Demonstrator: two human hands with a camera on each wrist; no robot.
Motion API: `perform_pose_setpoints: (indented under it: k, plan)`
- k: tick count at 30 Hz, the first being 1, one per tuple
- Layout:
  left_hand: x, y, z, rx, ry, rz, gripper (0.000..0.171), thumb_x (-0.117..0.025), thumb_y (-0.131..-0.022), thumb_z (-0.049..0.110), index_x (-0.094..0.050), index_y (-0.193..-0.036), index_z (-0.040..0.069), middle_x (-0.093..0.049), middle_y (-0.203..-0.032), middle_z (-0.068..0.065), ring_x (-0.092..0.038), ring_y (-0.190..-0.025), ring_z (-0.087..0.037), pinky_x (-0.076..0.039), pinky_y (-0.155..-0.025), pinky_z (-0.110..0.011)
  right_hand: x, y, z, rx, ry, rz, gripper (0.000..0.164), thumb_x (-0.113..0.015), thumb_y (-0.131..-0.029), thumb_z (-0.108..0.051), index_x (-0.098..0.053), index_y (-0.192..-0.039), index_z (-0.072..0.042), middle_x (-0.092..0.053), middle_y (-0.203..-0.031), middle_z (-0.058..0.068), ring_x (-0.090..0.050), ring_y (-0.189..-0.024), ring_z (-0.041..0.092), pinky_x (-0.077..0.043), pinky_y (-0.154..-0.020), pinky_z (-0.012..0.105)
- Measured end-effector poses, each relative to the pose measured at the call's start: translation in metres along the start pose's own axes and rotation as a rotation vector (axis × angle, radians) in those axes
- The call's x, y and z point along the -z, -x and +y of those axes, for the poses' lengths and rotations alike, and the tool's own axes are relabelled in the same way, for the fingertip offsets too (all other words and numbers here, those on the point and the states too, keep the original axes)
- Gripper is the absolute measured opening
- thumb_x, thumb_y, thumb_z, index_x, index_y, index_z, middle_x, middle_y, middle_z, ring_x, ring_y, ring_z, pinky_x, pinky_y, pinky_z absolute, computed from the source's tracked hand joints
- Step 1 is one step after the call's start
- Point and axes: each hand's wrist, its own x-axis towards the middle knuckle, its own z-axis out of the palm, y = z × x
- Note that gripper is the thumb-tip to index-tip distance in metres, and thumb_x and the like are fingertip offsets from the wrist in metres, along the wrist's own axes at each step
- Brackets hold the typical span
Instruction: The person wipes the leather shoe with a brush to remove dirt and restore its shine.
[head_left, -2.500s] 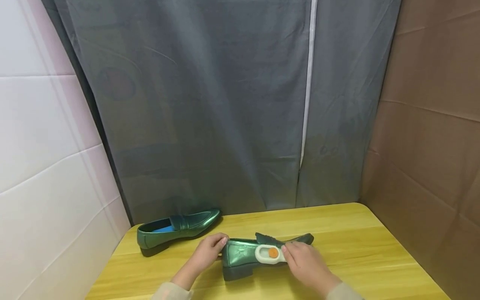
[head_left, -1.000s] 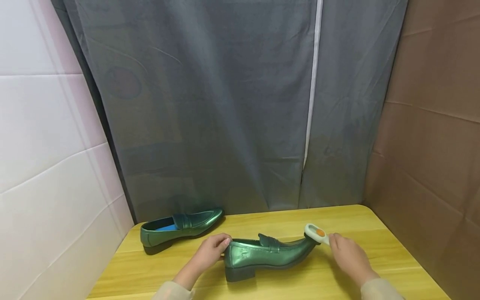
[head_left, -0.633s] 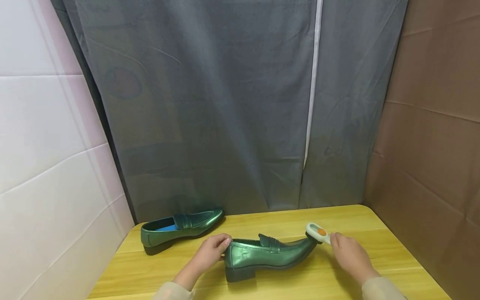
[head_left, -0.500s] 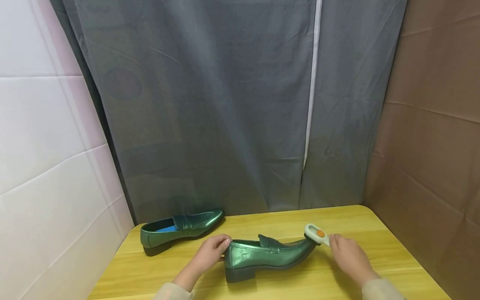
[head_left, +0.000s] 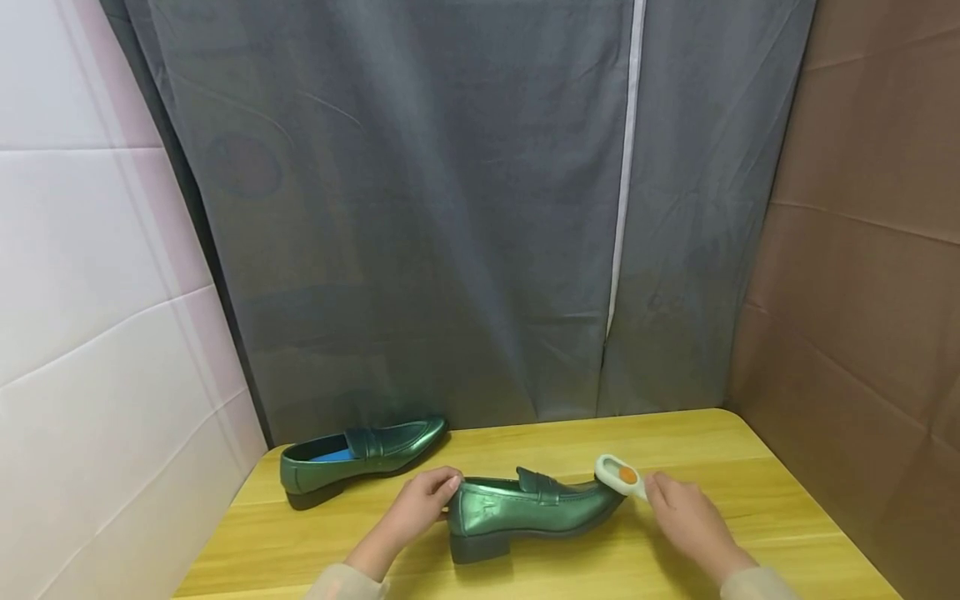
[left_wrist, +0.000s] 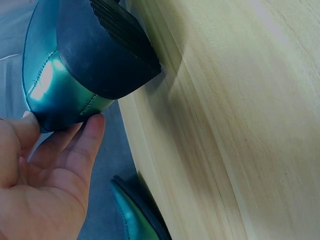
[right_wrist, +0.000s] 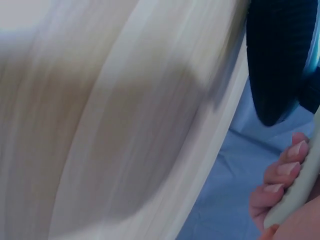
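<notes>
A metallic green loafer (head_left: 517,508) is held at its heel by my left hand (head_left: 420,504), thumb and fingers pinching the back rim. Its dark sole (right_wrist: 280,55) shows in the right wrist view, and the shoe appears raised off the table. My right hand (head_left: 693,521) grips the pale handle of a brush (head_left: 613,473) with an orange button. The brush head lies over the loafer's toe; its dark bristles (right_wrist: 310,92) show only in part in the right wrist view. In the left wrist view, the fingers of my left hand (left_wrist: 55,175) press the heel back.
A matching green loafer (head_left: 363,458) with a blue insole stands at the table's back left. The yellow wood-grain table (head_left: 720,450) meets a grey curtain (head_left: 450,250) behind. White cloth (head_left: 112,333) hangs on the left and brown cloth (head_left: 862,292) on the right.
My right hand first carried the brush from the loafer's side to its toe tip, then slightly back left along the toe. My left hand keeps its hold on the heel.
</notes>
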Motion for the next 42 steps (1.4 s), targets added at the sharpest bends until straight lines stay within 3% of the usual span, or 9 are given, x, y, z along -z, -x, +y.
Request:
perform_pose_setpoints:
  k: [4, 11, 13, 16, 20, 23, 28, 35, 42]
  plan:
    - [0.000, -0.001, 0.000, 0.002, 0.006, 0.004, 0.029, -0.052, -0.107, 0.022, -0.066, -0.116, -0.001, -0.068, -0.112, -0.018, -0.067, -0.105, -0.029, -0.063, -0.076, -0.041, -0.004, 0.003, -0.011, 0.036, -0.041, -0.008, 0.033, -0.042, -0.110, -0.033, -0.060, -0.089, -0.015, -0.047, -0.067, -0.001, -0.045, -0.064, 0.015, -0.039, -0.061, 0.031]
    - [0.000, -0.001, 0.001, 0.007, 0.001, 0.007, 0.030, -0.051, -0.107, 0.021, -0.065, -0.117, -0.003, -0.068, -0.112, -0.018, -0.067, -0.106, -0.030, -0.063, -0.077, -0.042, -0.013, 0.008, -0.033, 0.116, 0.003, -0.024, 0.037, -0.042, -0.110, -0.037, -0.055, -0.080, -0.020, -0.040, -0.063, -0.005, -0.041, -0.062, 0.011, -0.037, -0.060, 0.027]
    - [0.000, -0.001, 0.001, 0.008, 0.004, 0.007, 0.030, -0.052, -0.107, 0.021, -0.065, -0.117, -0.004, -0.068, -0.112, -0.018, -0.067, -0.106, -0.030, -0.063, -0.077, -0.042, -0.015, 0.009, -0.039, 0.143, 0.019, -0.015, 0.036, -0.043, -0.109, -0.037, -0.060, -0.084, -0.018, -0.049, -0.066, -0.004, -0.048, -0.064, 0.012, -0.043, -0.062, 0.029]
    - [-0.001, -0.001, 0.001, 0.009, 0.014, 0.002, 0.029, -0.052, -0.107, 0.021, -0.065, -0.116, -0.003, -0.068, -0.112, -0.018, -0.067, -0.106, -0.030, -0.063, -0.077, -0.041, -0.020, 0.011, -0.048, 0.175, 0.029, 0.007, 0.039, -0.044, -0.109, -0.037, -0.071, -0.104, -0.008, -0.071, -0.090, 0.003, -0.066, -0.084, 0.022, -0.056, -0.077, 0.042]
    - [-0.001, -0.001, 0.000, 0.008, 0.024, -0.005, 0.028, -0.051, -0.107, 0.021, -0.066, -0.115, -0.002, -0.068, -0.112, -0.018, -0.068, -0.106, -0.029, -0.063, -0.077, -0.042, -0.028, 0.012, -0.060, 0.221, 0.038, 0.034, 0.045, -0.044, -0.109, -0.036, -0.069, -0.125, -0.003, -0.073, -0.120, 0.011, -0.068, -0.113, 0.033, -0.053, -0.099, 0.053]
    - [-0.001, -0.001, 0.000, 0.011, 0.025, -0.007, 0.029, -0.051, -0.107, 0.021, -0.066, -0.116, -0.002, -0.068, -0.113, -0.018, -0.068, -0.106, -0.029, -0.063, -0.078, -0.042, -0.032, 0.010, -0.069, 0.274, 0.054, 0.037, 0.041, -0.042, -0.109, -0.039, -0.071, -0.110, -0.010, -0.074, -0.105, 0.003, -0.069, -0.098, 0.024, -0.058, -0.085, 0.043]
    - [0.000, 0.000, 0.000, 0.017, 0.026, -0.005, 0.029, -0.051, -0.107, 0.021, -0.066, -0.116, -0.002, -0.068, -0.113, -0.018, -0.068, -0.106, -0.029, -0.063, -0.078, -0.042, -0.036, 0.008, -0.088, 0.382, 0.087, 0.021, 0.039, -0.037, -0.109, -0.048, -0.061, -0.089, -0.025, -0.064, -0.086, -0.011, -0.061, -0.080, 0.009, -0.053, -0.069, 0.032]
    - [0.000, 0.001, 0.001, 0.011, 0.006, -0.001, 0.028, -0.051, -0.107, 0.021, -0.066, -0.115, -0.001, -0.069, -0.113, -0.018, -0.068, -0.107, -0.031, -0.063, -0.076, -0.040, -0.044, 0.007, -0.116, 0.454, 0.083, -0.024, 0.039, -0.037, -0.109, -0.048, -0.051, -0.082, -0.023, -0.043, -0.070, -0.012, -0.040, -0.063, 0.004, -0.037, -0.056, 0.022]
    - [0.001, 0.002, 0.002, 0.011, 0.002, -0.001, 0.029, -0.051, -0.107, 0.022, -0.067, -0.116, -0.001, -0.069, -0.114, -0.018, -0.068, -0.109, -0.032, -0.063, -0.076, -0.040, -0.051, 0.005, -0.138, 0.487, 0.141, -0.026, 0.037, -0.040, -0.108, -0.045, -0.058, -0.088, -0.020, -0.045, -0.071, -0.012, -0.045, -0.065, 0.004, -0.041, -0.057, 0.024]
